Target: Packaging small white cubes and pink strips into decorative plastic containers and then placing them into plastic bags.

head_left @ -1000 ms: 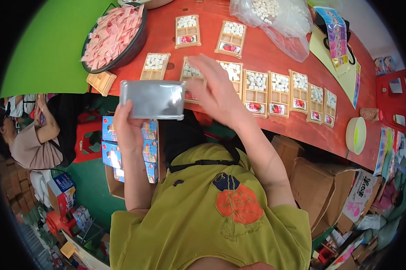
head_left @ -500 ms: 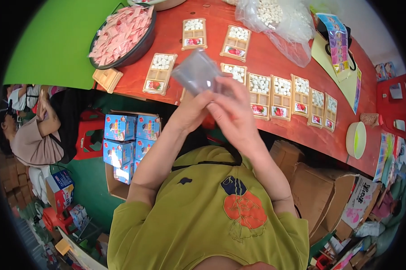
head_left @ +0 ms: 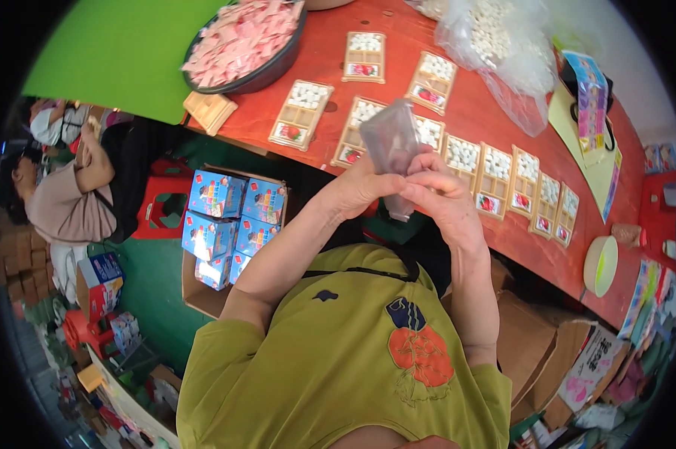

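Note:
Both my hands are raised over the near edge of the table around a clear, greyish plastic cover. It is a long, shallow see-through shell, tilted; whether it is one or several nested together, I cannot tell. My left hand grips its near side with the thumb across it. My right hand pinches its right side, fingers bent. Just beyond lies a tan compartment tray with white pieces and a red strawberry-printed packet, partly hidden by the cover. Similar filled trays run in a row to the right.
A dark basin of pink packets stands back left, with empty tan trays before it. A plastic bag of white pieces lies at the back. A bowl sits right. Blue boxes fill a carton below; a person sits left.
The plastic cover has turned from lying broad and flat to standing steeper and narrower, and my hands have shifted a little right. The whole view has swung slightly, moving the table rightward.

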The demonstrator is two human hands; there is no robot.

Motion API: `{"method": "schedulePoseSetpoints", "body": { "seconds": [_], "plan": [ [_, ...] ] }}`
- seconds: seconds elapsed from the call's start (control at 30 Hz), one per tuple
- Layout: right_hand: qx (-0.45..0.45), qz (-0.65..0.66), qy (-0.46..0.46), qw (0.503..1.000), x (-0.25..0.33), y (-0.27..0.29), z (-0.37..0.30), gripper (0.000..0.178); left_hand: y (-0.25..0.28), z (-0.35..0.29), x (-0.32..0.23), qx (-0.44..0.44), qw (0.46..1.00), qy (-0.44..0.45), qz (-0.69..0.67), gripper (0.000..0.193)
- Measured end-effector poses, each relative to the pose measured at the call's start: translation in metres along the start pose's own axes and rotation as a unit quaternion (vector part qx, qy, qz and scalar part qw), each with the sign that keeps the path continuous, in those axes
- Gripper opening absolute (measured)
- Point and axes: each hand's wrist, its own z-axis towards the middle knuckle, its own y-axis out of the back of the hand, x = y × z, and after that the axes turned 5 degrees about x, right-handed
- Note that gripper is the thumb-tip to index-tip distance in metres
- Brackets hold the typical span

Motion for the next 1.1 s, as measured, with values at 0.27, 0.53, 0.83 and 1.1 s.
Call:
{"method": "schedulePoseSetpoints", "body": {
  "seconds": [0.27,0.53,0.83,1.1],
  "plan": [
    [0.012,0.009,0.014,1.000,-0.008,-0.020,-0.002,0.008,0.000,-0.016,-0.010,-0.010,1.000,-0.008,0.025,0.067],
    [0.069,0.019,0.014,0.997,-0.017,-0.029,0.004,0.009,0.013,-0.036,-0.012,-0.010,0.998,-0.015,0.057,0.084],
    [0.050,-0.138,0.057,0.988,-0.024,-0.057,-0.006,0.009,0.017,-0.061,-0.006,-0.014,0.995,-0.059,0.084,0.071],
    [-0.034,-0.267,0.161,0.949,-0.036,-0.096,-0.012,0.009,0.016,-0.088,0.004,-0.157,0.978,-0.049,0.125,0.059]
  ]
}}
